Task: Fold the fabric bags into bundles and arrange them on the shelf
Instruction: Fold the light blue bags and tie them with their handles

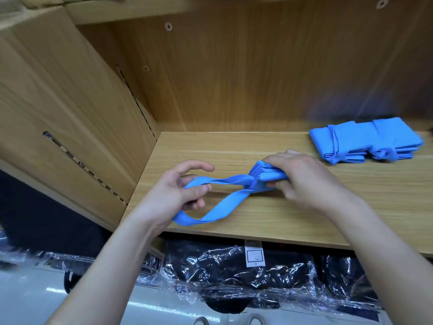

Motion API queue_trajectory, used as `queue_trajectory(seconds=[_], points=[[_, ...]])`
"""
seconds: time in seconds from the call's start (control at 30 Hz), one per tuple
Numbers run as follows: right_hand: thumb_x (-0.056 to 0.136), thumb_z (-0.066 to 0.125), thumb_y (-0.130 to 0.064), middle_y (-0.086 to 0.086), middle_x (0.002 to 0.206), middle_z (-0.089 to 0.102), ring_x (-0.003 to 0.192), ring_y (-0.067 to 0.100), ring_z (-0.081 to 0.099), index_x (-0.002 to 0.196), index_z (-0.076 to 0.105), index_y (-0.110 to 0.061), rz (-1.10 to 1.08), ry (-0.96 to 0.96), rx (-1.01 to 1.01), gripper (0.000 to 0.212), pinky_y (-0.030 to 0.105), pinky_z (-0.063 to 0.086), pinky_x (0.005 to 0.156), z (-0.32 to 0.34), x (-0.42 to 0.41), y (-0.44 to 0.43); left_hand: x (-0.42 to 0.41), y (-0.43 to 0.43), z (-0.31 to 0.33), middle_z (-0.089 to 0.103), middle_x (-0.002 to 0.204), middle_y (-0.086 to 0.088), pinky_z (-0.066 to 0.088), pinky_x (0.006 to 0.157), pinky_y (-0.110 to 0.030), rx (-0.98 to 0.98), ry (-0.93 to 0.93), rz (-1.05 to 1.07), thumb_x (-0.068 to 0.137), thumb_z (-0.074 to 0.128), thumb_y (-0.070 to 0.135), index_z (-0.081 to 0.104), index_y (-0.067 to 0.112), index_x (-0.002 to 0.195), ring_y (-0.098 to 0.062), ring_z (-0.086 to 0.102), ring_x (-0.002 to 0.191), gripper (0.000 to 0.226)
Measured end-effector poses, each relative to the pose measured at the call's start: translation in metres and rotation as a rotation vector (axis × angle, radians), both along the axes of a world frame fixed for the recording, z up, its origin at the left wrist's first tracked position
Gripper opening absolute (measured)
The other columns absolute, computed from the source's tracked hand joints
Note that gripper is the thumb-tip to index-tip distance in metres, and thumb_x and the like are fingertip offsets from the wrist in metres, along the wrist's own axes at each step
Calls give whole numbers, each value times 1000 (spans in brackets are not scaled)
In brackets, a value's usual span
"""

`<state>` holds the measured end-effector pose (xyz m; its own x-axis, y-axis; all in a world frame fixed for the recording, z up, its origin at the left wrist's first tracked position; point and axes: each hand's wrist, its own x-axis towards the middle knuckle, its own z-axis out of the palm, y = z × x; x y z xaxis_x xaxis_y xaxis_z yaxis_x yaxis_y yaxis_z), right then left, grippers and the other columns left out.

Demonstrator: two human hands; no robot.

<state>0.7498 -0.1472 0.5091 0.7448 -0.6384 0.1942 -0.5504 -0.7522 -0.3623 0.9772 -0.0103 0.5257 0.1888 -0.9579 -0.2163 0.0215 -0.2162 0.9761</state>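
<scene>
Wooden shelf (281, 214): carries all items. Blue bundles (365, 140), far right, stacked. Folded blue bag (267, 175), mid-shelf: right hand (302, 177), grip pressed around it. Strap loop (225, 207): left hand (180, 191), grip pinching it.

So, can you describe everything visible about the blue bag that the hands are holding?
The blue fabric bag is thin, matte cloth folded into a narrow pleated bundle, lying just above the wooden shelf. The right hand has a closed grip on the bundle. Its long strap handles run leftward, twisted, in a loop through the left hand, which pulls them taut.
</scene>
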Motion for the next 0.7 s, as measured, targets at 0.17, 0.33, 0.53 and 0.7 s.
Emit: queue_trajectory(seconds=[0.17, 0.33, 0.53, 0.7], points=[[85, 70, -20, -15, 80, 53, 95, 17, 50, 93, 58, -24, -16, 72, 107, 15, 38, 44, 81, 12, 0, -12, 14, 12, 9, 70, 79, 1, 42, 59, -17, 4, -275, -134, 86, 66, 2, 79, 24, 79, -10, 56, 61, 26], [86, 69, -26, -7, 83, 56, 89, 22, 53, 85, 53, -23, -32, 181, 160, 17, 41, 47, 81, 20, 6, -20, -5, 19, -8, 54, 133, -4, 36, 98, -48, -305, -1566, -95, 69, 74, 44, 70, 30, 105, -27, 41, 119, 39], [86, 70, -28, -7, 80, 60, 84, 22, 54, 84, 53, -23, 1, 196, 213, 17, 40, 48, 78, 25, 11, -22, -54, 7, -41, 63, 113, -6, 40, 98, -46, -656, -1887, -120, 89, 44, 10, 65, 16, 108, -25, 56, 104, 30], [85, 71, -27, -6, 74, 58, 78, 21, 53, 79, 50, -21, 12, 175, 245, 22, 42, 48, 76, 26, 10, -21, -45, -24, -53, 62, 90, -2, 45, 84, -39, -753, -1969, 19, 89, 49, 7, 65, 18, 87, -23, 58, 85, 20]])
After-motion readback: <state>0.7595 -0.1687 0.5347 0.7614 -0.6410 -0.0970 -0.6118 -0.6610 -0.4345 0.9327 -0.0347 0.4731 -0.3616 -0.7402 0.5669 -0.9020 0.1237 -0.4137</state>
